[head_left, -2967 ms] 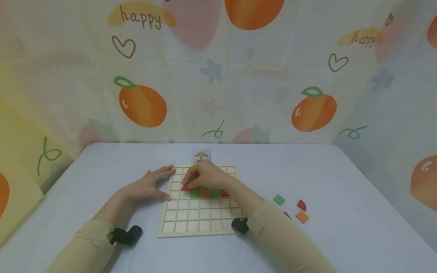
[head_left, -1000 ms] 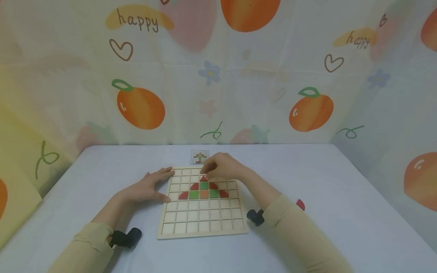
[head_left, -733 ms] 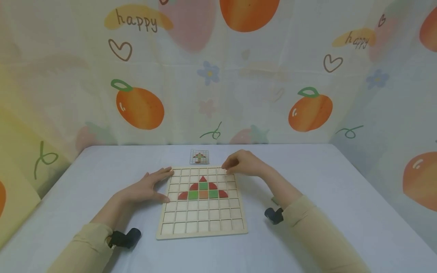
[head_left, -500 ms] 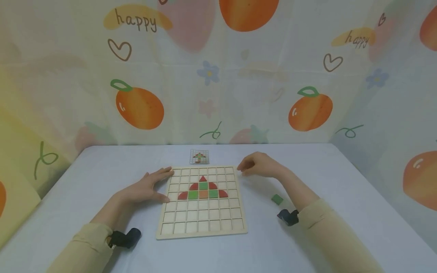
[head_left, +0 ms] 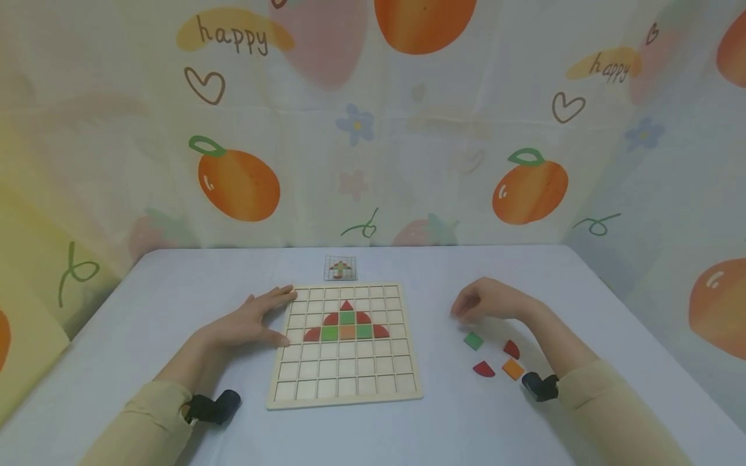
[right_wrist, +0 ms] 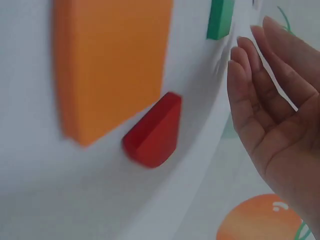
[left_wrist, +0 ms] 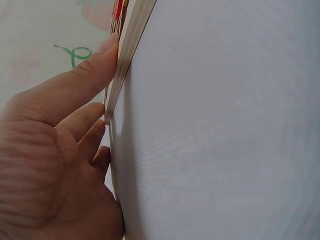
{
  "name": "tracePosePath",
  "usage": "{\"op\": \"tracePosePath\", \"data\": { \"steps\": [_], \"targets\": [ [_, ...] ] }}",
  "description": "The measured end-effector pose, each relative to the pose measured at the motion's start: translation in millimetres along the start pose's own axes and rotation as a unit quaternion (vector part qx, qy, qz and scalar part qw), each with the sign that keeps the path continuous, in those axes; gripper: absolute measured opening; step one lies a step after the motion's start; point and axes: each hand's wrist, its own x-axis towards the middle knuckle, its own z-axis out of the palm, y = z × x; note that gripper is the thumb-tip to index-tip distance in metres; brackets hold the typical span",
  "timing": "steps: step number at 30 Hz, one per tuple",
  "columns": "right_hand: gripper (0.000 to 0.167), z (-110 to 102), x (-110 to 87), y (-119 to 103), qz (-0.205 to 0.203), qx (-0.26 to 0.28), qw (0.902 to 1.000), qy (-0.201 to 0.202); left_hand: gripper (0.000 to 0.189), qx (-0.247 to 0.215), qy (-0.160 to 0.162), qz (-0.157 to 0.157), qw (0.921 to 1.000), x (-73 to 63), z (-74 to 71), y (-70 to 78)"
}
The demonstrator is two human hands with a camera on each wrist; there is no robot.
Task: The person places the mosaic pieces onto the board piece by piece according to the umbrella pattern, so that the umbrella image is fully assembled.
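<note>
My left hand (head_left: 250, 320) rests at the left edge of a wooden grid board (head_left: 348, 369), fingers spread. In the left wrist view the thumb (left_wrist: 87, 75) touches the board's edge. On the board, a red triangle (head_left: 346, 306) tops a stepped figure of green squares, red quarter-circles and an orange square. My right hand (head_left: 492, 301) hovers right of the board, holding nothing, fingers loosely bent. Just below its fingertips lies a loose green square (head_left: 473, 341). Near it are an orange square (head_left: 513, 369), a red quarter-circle (head_left: 511, 349) and another red quarter-circle piece (head_left: 484, 369).
A small card (head_left: 340, 268) printed with a coloured grid figure lies behind the board. White cloth covers the table (head_left: 233, 440). A fruit-patterned curtain (head_left: 408, 188) hangs behind it. Each wrist carries a black camera.
Red pieces now sit at the figure's left end and top. My right hand has left the board and moved right and nearer, over the loose pieces. The left hand has stayed put.
</note>
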Motion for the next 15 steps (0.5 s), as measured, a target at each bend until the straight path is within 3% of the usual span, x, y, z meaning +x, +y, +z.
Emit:
{"op": "tracePosePath", "data": {
  "steps": [11,15],
  "targets": [
    [0.021,7,-15.7,10,0.034,0.017,0.9986,-0.036,0.096,-0.005,-0.007,-0.011,0.9999,0.0,0.3,-0.3],
    [0.026,10,-21.2,11,0.030,0.031,0.9981,-0.045,0.097,-0.009,-0.008,-0.018,0.9998,0.3,0.7,0.0]
  ]
}}
